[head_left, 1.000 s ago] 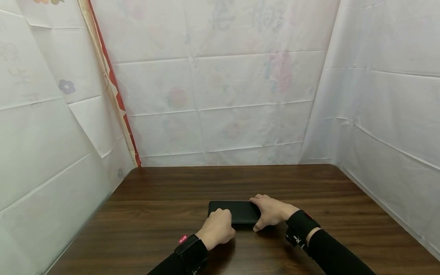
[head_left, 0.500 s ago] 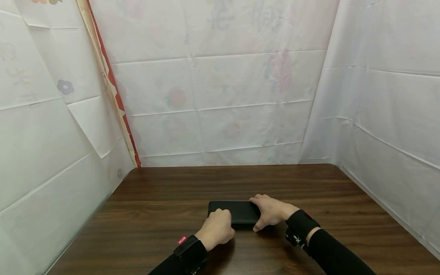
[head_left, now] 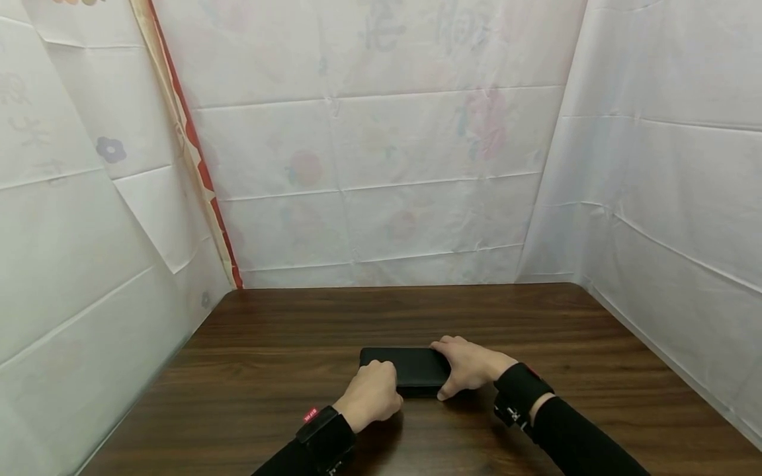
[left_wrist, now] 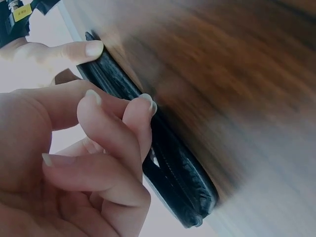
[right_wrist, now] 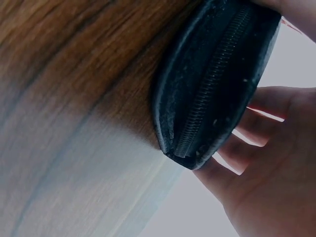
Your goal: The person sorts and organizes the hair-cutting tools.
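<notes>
A black zip wallet (head_left: 413, 367) lies flat on the wooden table. My right hand (head_left: 475, 365) holds its right end, thumb on the near edge and fingers over the far side. In the right wrist view, closed zipper teeth (right_wrist: 212, 81) run along the wallet's side between its raised edges. My left hand (head_left: 372, 395) is at the near left edge with curled fingers. The left wrist view has its thumb and forefinger pinching at the zipper, the pull itself hidden by the fingertips (left_wrist: 143, 106). Beside them, a narrow gap parts the wallet's edges toward its left end.
The dark wooden table (head_left: 286, 324) extends around the wallet. White printed sheets (head_left: 369, 145) hang behind it and along both sides, with a red-edged strip (head_left: 196, 142) at the left corner. Black bands (head_left: 326, 436) with small cameras circle both wrists.
My left hand has shifted slightly to the left along the wallet's near edge. The right hand and the wallet have stayed almost still.
</notes>
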Available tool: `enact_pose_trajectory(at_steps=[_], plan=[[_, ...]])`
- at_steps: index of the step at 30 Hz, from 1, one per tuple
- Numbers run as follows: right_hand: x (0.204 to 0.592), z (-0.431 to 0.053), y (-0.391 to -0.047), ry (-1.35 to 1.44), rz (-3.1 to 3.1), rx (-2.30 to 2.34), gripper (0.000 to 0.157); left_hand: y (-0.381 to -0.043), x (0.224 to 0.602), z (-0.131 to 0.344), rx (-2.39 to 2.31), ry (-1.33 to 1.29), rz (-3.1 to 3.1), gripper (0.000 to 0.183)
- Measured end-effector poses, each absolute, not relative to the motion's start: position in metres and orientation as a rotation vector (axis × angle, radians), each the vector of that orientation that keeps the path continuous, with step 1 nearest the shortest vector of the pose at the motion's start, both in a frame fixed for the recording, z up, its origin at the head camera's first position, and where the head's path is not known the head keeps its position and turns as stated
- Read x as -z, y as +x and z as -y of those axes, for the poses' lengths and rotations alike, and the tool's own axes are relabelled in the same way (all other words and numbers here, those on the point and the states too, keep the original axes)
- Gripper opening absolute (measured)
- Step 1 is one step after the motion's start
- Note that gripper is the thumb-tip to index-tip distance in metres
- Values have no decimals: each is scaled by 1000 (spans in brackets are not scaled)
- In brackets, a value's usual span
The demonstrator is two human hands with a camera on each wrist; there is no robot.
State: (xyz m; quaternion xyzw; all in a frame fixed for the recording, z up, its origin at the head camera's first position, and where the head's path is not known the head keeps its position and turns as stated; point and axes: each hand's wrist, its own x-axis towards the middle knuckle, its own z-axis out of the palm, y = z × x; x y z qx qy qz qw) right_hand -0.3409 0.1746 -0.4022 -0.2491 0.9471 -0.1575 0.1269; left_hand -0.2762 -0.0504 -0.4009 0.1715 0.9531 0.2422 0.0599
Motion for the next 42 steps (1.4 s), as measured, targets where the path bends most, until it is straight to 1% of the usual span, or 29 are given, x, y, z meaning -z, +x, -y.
enact_pose_trajectory(at_steps=[5, 12, 33, 36, 42], plan=[[401, -175, -340, -727, -2763, 445, 93, -276, 401, 53, -736, 513, -2891, 26], [400, -174, -338, -752, -2754, 457, 92, -275, 400, 54, -729, 537, -2895, 32], [402, -175, -339, -753, -2761, 458, 93, -277, 400, 55, -716, 511, -2886, 27], [403, -175, -339, -753, -2762, 458, 94, -276, 400, 58, -714, 503, -2889, 29], [404, -176, -339, -744, -2758, 460, 94, -274, 403, 64, -735, 520, -2910, 41]])
